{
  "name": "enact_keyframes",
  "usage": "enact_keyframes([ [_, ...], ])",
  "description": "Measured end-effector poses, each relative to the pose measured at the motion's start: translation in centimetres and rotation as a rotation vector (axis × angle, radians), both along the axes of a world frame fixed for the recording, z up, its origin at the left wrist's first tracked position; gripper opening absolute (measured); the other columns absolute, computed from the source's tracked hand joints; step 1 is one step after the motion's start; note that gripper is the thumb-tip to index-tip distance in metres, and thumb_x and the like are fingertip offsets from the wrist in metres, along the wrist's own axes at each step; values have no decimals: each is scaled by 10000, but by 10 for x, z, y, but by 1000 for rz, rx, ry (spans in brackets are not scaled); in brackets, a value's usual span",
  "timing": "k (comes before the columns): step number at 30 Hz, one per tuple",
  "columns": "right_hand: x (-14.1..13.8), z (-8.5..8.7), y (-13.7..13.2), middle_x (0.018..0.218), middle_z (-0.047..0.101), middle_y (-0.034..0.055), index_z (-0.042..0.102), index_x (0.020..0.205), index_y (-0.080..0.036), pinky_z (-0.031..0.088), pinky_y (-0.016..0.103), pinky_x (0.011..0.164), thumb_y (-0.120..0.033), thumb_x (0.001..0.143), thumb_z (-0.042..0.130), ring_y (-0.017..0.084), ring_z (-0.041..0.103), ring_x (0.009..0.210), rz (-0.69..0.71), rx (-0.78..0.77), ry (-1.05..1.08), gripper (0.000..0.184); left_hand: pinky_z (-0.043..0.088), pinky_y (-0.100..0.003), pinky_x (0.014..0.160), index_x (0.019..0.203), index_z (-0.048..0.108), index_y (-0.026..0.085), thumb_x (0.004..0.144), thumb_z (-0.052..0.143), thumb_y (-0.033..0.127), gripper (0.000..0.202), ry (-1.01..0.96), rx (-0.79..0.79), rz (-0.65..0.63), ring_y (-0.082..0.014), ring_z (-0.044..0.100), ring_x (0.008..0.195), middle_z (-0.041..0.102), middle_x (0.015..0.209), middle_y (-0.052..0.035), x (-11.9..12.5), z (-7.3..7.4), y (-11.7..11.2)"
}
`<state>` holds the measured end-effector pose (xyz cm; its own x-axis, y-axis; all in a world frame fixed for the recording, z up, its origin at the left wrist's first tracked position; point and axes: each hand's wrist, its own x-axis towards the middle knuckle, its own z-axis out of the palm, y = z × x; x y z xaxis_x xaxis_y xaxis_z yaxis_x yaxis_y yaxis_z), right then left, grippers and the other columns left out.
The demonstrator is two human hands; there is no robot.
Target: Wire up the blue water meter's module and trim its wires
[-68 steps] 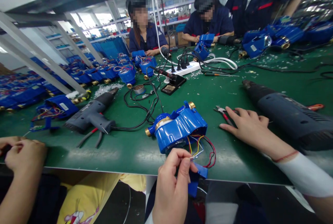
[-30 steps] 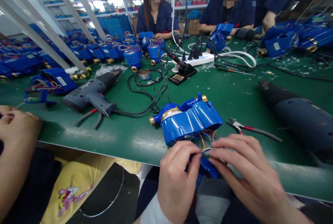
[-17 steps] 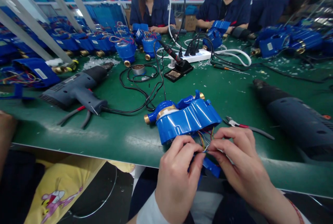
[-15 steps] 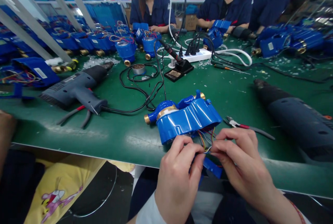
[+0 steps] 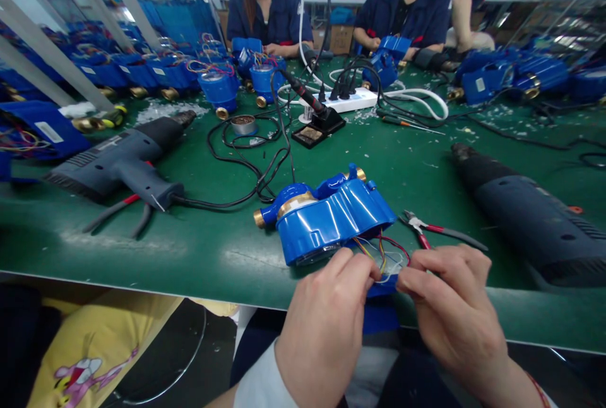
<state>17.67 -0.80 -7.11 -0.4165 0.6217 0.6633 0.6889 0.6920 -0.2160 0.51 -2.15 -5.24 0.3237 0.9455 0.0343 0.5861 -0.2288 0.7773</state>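
A brass water meter with a blue plastic casing (image 5: 334, 222) lies on the green bench mat (image 5: 199, 250), close to its front edge. Thin red, yellow and pale wires (image 5: 381, 253) run from under the casing toward my hands. My left hand (image 5: 326, 326) and my right hand (image 5: 454, 313) both pinch these wires just in front of the meter, fingertips close together. A small blue plastic part (image 5: 381, 310) hangs below the wires, partly hidden by my hands.
Red-handled pliers (image 5: 426, 228) lie just right of the meter, with a dark heat gun (image 5: 525, 206) beyond them. Another heat gun (image 5: 123, 165) lies left. Farther back are a soldering iron stand (image 5: 317, 127), a power strip (image 5: 348, 100), several blue meters and co-workers.
My hands have parted slightly and dropped lower, showing more of the wires. The meter lies in the same place on the bench, and the whole view has tilted and shifted a little.
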Motion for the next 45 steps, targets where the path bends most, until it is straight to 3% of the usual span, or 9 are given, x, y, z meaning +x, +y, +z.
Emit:
enact_keyframes([
  [4, 0, -2, -1, 836, 613, 62, 544, 872, -157, 297, 385, 724, 17, 901, 477, 203, 452, 798, 44, 28, 48, 189, 471, -288, 718, 886, 604, 196, 929, 415, 86, 224, 6, -43, -90, -172, 608, 798, 615, 893, -9, 0, 3, 5],
  [7, -1, -4, -2, 844, 646, 57, 537, 882, -156, 288, 388, 730, 32, 911, 448, 199, 461, 796, 60, 9, 51, 209, 446, -258, 718, 819, 602, 182, 931, 454, 112, 199, -90, -69, -74, -149, 598, 790, 629, 851, 0, 3, 4, 8],
  [14, 2, -7, 5, 864, 645, 9, 522, 890, -187, 354, 319, 766, 20, 908, 435, 172, 473, 852, 56, -112, 97, 225, 372, -225, 534, 738, 645, 175, 892, 519, 210, 202, -394, -65, 298, -106, 505, 559, 587, 648, 20, 12, -14, 0],
  [18, 2, -2, 7, 785, 581, -6, 548, 821, -202, 405, 237, 699, -61, 910, 449, 135, 521, 797, 38, -363, 215, 194, 416, -211, 555, 804, 670, 181, 905, 540, 307, 208, -497, -123, 381, -114, 571, 601, 651, 695, 7, 12, -23, -2],
  [25, -4, 0, 10, 673, 598, -42, 532, 770, -205, 430, 186, 579, -209, 892, 522, 103, 582, 625, 67, -833, 571, 123, 441, -213, 588, 786, 686, 190, 901, 562, 301, 203, -425, -63, 388, -116, 613, 626, 685, 709, 11, 10, -25, -2],
  [33, -3, 3, 5, 822, 630, -32, 648, 855, -232, 424, 209, 692, -247, 863, 620, 119, 584, 778, 66, -720, 454, 33, 409, -205, 531, 726, 686, 189, 876, 586, 244, 188, -401, 18, 406, -102, 568, 560, 653, 645, 22, 13, -29, 0],
  [38, -9, 4, 6, 740, 628, -38, 633, 789, -210, 406, 220, 679, -183, 887, 586, 111, 555, 702, 94, -627, 368, 112, 411, -210, 548, 762, 690, 201, 893, 562, 222, 184, -337, 89, 347, -105, 550, 583, 600, 652, 22, 9, -24, -3],
  [41, -13, 1, 5, 712, 606, -25, 637, 778, -196, 393, 201, 593, -276, 903, 580, 108, 534, 656, 46, -847, 518, 159, 484, -258, 677, 999, 672, 235, 886, 556, 224, 162, -190, 176, 318, -149, 585, 752, 584, 822, -13, 7, -28, -16],
  [45, -20, -7, 1, 633, 513, -30, 588, 729, -165, 353, 165, 505, -418, 862, 638, 81, 438, 564, 56, -1202, 833, 291, 503, -450, 859, 1218, 549, 292, 882, 549, 355, 342, -34, 238, 420, -257, 548, 1029, 470, 1103, -79, 7, -37, -35],
])
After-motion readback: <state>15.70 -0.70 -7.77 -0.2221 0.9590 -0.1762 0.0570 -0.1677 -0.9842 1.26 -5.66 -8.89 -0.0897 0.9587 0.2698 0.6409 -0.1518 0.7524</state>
